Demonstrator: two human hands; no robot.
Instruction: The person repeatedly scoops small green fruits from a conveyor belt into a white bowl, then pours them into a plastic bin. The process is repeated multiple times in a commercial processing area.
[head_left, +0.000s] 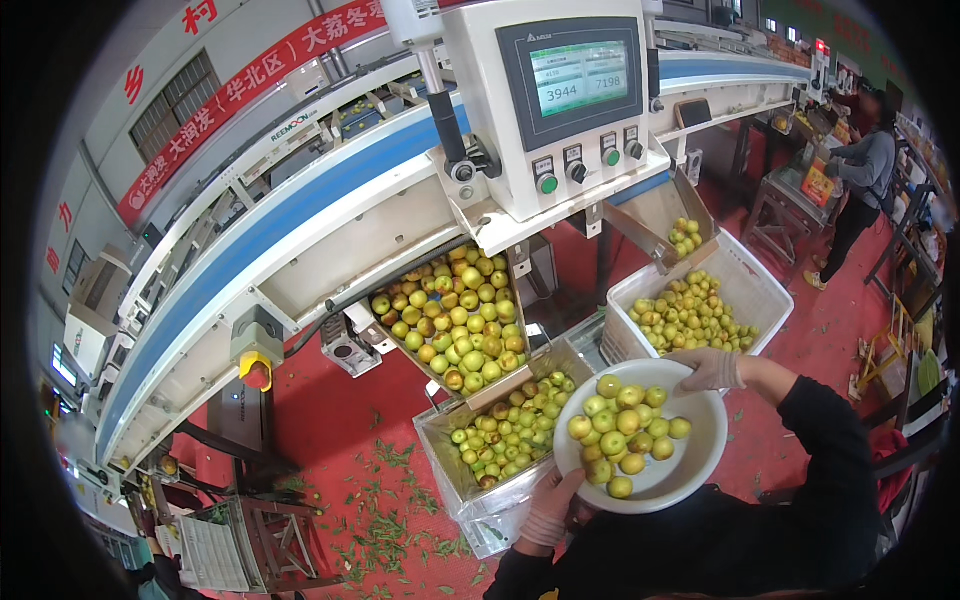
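Both hands wear thin pale gloves and hold a white plastic basin (686, 469) with many yellow-green jujubes (626, 424) in it. My left hand (551, 506) grips the basin's lower-left rim, its thumb over the edge. My right hand (709, 370) grips the upper-right rim. Just beyond that hand, a white plastic crate (619, 330) holds more jujubes. Left of the basin, a lined box (442, 450) is filled with green and brown-marked jujubes. A metal chute (517, 300) full of larger-looking fruit slopes down behind this box.
A sorting conveyor (315, 217) curves across, bearing a control panel (577, 82) and a red emergency stop button (256, 373). Another chute (660, 217) ends over the crate. Leaves litter the red floor (375, 517). A co-worker (862, 165) stands by a table at right; another person's arm shows lower left.
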